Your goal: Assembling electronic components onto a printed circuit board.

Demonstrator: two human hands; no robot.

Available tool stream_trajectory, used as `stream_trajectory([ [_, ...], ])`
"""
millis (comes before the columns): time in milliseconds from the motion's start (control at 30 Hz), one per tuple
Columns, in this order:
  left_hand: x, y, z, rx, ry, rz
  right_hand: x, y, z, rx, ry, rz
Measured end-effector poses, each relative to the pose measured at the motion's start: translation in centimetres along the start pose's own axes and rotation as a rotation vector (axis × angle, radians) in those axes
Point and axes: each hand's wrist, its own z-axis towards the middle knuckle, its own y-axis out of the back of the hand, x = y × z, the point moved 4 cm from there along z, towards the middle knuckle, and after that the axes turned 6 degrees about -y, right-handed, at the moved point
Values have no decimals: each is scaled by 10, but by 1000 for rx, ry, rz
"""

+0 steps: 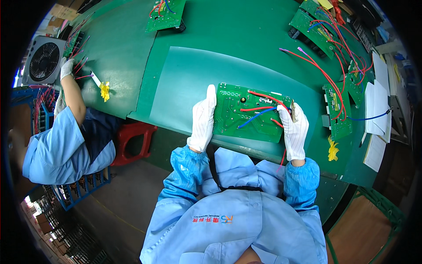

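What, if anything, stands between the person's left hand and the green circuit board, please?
Nothing visible does: the gloved left hand is right at the left edge of the circuit board. The red wires lie toward the right hand.

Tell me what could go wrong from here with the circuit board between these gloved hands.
The green board is held at its sides by the left hand and right hand, so it could slip. Its red wires and blue wire, beside that right hand, might get pinched or tugged. A red lead dangling near the right sleeve may snag.
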Motion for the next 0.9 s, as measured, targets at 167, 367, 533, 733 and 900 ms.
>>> stream_trajectory([
  [167,-2,0,1,-9,120,-81,1,0,1,7,0,18],
  [367,-7,-2,1,-41,72,-54,0,-1,0,36,-50,68],
  [533,-7,-2,2,-46,106,-67,-11,0,0,48,-9,107],
  [733,-6,2,2,40,29,124,-16,7,-4,97,-136,154],
  [900,-11,-3,2,-61,155,0,-16,5,-4,128,-156,157],
])
